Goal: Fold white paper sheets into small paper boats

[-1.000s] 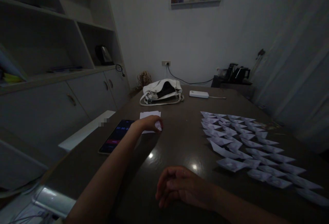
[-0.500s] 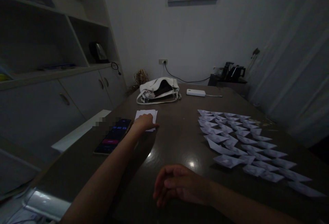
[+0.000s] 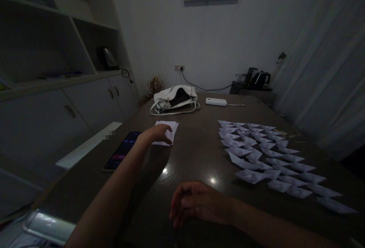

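Note:
My left hand (image 3: pixel 160 133) reaches over a small stack of white paper sheets (image 3: pixel 174 126). Its thumb and forefinger are apart, with paper visible between them, and the thumb is near the stack's right edge. The other fingers are hidden behind the hand. My right hand (image 3: pixel 199 204) rests low over the near part of the table, loosely curled with nothing in it. To the right, several folded paper boats (image 3: pixel 251 176) stand in rows. A phone (image 3: pixel 121 153) with a timer on its screen lies left of the stack, partly covered by my left forearm.
A white handbag (image 3: pixel 175 98) sits at the far side of the brown table (image 3: pixel 199 157). Right of it lies a white power bank (image 3: pixel 216 101) with a short cable. Shelves and cabinets (image 3: pixel 85 100) line the left wall. A black kettle (image 3: pixel 261 79) stands beyond the far right corner.
My left hand has shifted slightly, and its thumb and forefinger now form a wider gap above the paper. The stack appears turned a little to the right. My right hand has barely moved.

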`<state>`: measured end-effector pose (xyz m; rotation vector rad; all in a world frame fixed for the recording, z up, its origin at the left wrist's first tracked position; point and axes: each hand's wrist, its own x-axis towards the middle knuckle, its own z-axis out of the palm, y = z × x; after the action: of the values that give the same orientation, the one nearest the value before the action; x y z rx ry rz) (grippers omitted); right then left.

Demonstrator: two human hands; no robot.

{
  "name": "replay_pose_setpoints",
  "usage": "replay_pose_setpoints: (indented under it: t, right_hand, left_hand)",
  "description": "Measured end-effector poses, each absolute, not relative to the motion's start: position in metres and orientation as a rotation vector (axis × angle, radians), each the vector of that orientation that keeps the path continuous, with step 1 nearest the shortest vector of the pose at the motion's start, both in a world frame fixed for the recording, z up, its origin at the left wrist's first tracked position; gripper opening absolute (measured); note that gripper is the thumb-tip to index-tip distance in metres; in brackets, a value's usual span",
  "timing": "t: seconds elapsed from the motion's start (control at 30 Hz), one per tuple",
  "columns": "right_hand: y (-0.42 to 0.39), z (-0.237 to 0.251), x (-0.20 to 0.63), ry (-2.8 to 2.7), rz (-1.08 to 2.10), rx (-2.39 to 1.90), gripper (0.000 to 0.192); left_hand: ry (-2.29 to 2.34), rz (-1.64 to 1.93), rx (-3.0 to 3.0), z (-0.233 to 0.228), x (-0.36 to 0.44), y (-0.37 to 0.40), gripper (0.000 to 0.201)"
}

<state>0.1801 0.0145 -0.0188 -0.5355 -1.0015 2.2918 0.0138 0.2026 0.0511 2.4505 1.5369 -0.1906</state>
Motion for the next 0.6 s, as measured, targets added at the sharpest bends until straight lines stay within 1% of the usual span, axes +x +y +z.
replay_pose_setpoints:
  t: [0.07, 0.33, 0.6]
  right_hand:
    - [0.0143, -0.0181, 0.1804, -0.998, 2.298, -0.538, 0.03]
    - [0.0147, -0.0196, 0.1805, -0.998, 2.303, -0.5, 0.029]
    - [0.0152, -0.0185, 0.1807, -0.994, 2.303, -0.532, 0.03]
  left_hand:
    - [1.477, -0.192, 2.464, 0.053, 0.0133, 0.201, 0.059]
    - [1.31, -0.174, 2.527, 0.0502, 0.0159, 0.1994, 0.045]
    - [1.283, -0.139, 2.527, 0.052, 0.0112, 0.2018, 0.034]
